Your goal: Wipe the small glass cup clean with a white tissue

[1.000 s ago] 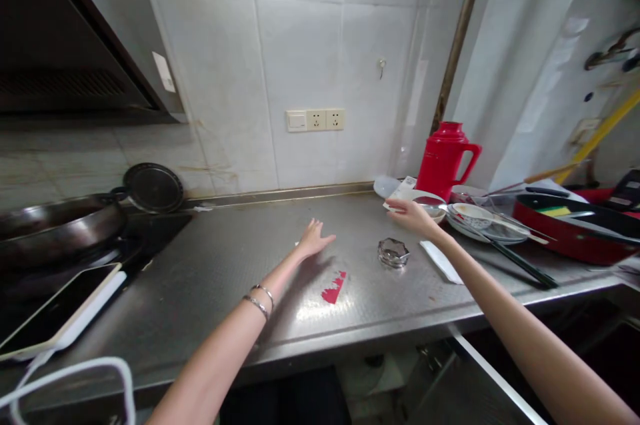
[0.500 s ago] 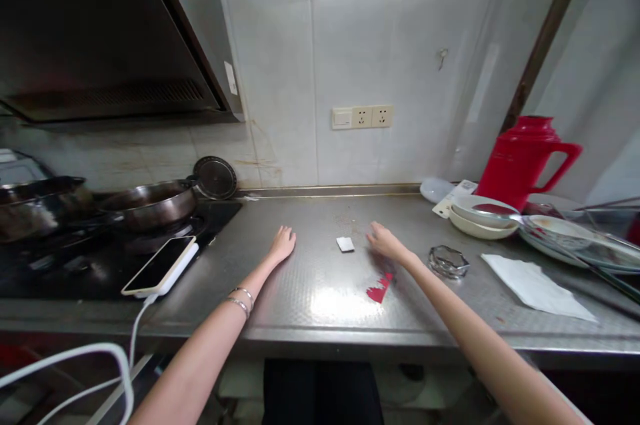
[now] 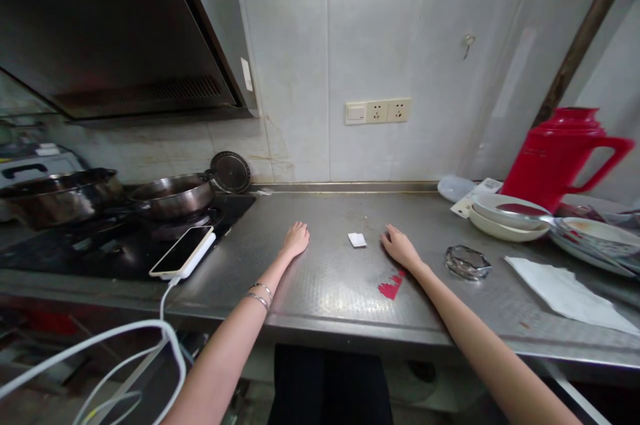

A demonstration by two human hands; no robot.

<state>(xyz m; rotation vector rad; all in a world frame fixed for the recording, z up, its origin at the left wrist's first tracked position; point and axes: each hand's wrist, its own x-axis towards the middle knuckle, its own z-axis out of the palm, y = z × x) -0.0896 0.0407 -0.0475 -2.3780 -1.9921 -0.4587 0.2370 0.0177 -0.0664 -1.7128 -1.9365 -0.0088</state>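
My left hand (image 3: 297, 239) rests on the steel counter (image 3: 325, 285), palm down, with its fingers slightly apart and nothing in it. On the other side of a small folded white piece (image 3: 357, 240) lies my right hand (image 3: 400, 246), also on the counter, its fingers loosely spread and holding nothing. The white piece touches neither hand. Nearer the front edge, just below my right hand, is a jagged red scrap (image 3: 391, 286). A clear glass ashtray-like dish (image 3: 467, 262) sits to the right of my right forearm.
At the left, two metal pans (image 3: 175, 196) stand on a black stove (image 3: 125, 235), with a phone (image 3: 183, 252) and white cable at its edge. On the right are a white napkin (image 3: 570, 294), stacked bowls (image 3: 510, 215), plates and a red thermos (image 3: 555, 158).
The view has shifted, so the counter things appear further right, except near the left edge where more of the stove shows. My right hand has settled with less blur; both hands remain on the counter.
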